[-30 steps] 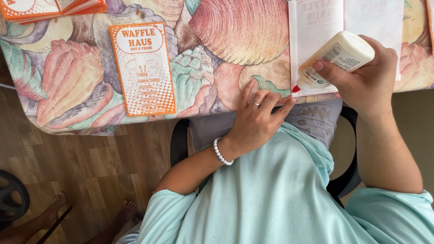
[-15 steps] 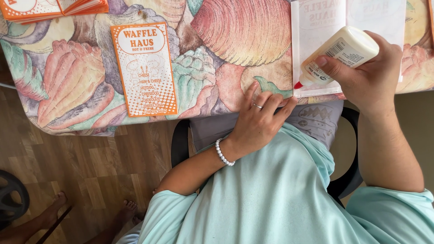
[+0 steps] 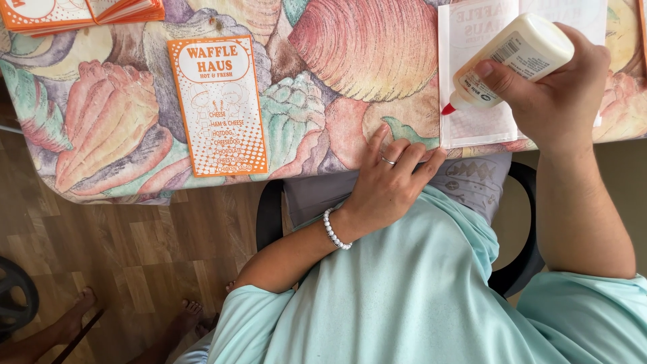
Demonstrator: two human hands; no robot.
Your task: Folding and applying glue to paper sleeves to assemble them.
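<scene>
Your right hand, upper right of frame, has its fingers clamped around a cream glue bottle. The bottle is tilted, red nozzle tip pointing down-left, w/ the tip right at the left edge of a white paper sheet lying on the table; can't tell if tip and paper actually touch. Thumb presses the bottle's label side.

Your left hand, centre of frame, lies flat at the table's near edge, fingers loosely spread and holding nothing, fingertips on the shell-pattern tablecloth just left of the sheet. Ring on one finger, white bead bracelet at the wrist.

Left of centre, an orange-and-white printed card lies flat on the cloth, well apart from both hands. A stack of orange-edged cards sits at the upper left corner. Below: wood floor, black chair, someone's bare feet at lower left.
</scene>
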